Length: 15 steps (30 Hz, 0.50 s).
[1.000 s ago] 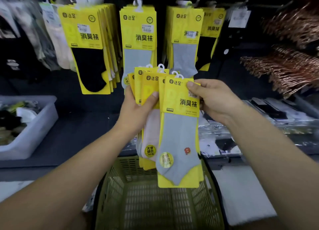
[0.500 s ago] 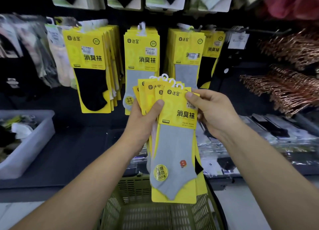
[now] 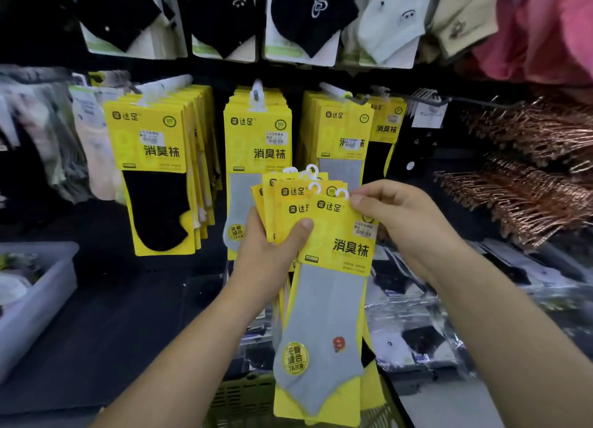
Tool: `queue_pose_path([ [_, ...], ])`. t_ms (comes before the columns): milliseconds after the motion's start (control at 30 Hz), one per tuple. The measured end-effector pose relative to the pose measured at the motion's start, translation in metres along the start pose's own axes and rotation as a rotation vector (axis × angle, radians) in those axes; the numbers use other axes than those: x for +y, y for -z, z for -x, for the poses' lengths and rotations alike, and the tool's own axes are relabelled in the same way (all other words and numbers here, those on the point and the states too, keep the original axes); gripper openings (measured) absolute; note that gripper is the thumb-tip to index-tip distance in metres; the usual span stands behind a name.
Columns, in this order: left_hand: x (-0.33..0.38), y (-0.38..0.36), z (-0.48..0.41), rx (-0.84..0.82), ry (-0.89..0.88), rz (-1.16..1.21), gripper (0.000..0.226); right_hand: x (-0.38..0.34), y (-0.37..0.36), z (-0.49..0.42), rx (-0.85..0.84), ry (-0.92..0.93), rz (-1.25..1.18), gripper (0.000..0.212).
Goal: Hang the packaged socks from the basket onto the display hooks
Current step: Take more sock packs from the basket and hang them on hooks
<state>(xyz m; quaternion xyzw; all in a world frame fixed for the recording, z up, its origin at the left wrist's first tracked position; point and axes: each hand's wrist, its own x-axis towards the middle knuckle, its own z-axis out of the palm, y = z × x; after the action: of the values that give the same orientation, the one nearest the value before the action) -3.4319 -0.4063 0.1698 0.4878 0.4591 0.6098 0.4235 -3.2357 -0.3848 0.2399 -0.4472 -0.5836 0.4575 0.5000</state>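
Note:
My left hand grips a fanned stack of yellow sock packs with white hook tabs at their tops. The front pack, holding a grey sock, is pinched at its upper right corner by my right hand. Behind the stack, yellow packs hang on display hooks: a black-sock row, a grey-sock row and another grey-sock row. The olive-green basket shows only its rim at the bottom, below the held packs.
A translucent bin sits at the left on a dark shelf. Copper-coloured hangers jut out at the right. Black, white and beige socks hang in a row above. Wrapped packs lie on the shelf at the lower right.
Both hands have lifted the sock stack up toward the hanging rows. The view has tilted upward, revealing the upper sock row and hiding most of the basket.

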Motion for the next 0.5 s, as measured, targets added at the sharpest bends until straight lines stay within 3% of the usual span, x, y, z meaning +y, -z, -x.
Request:
queue_pose_path([
  [133, -0.005, -0.001, -0.004, 0.016, -0.063, -0.050, 0.035, -0.011, -0.003, -0.005, 0.000, 0.081, 0.140, 0.011],
  [300, -0.003, -0.002, -0.003, -0.019, -0.085, -0.044, 0.039, -0.019, 0.003, -0.012, -0.117, 0.003, 0.221, 0.009],
  [400, 0.002, -0.002, -0.003, -0.020, -0.093, -0.025, 0.041, -0.022, 0.008, -0.018, -0.099, -0.041, 0.196, 0.011],
  [500, 0.011, -0.001, -0.005, -0.015, -0.106, -0.005, 0.057, -0.027, 0.011, -0.026, -0.067, 0.032, 0.216, 0.009],
])
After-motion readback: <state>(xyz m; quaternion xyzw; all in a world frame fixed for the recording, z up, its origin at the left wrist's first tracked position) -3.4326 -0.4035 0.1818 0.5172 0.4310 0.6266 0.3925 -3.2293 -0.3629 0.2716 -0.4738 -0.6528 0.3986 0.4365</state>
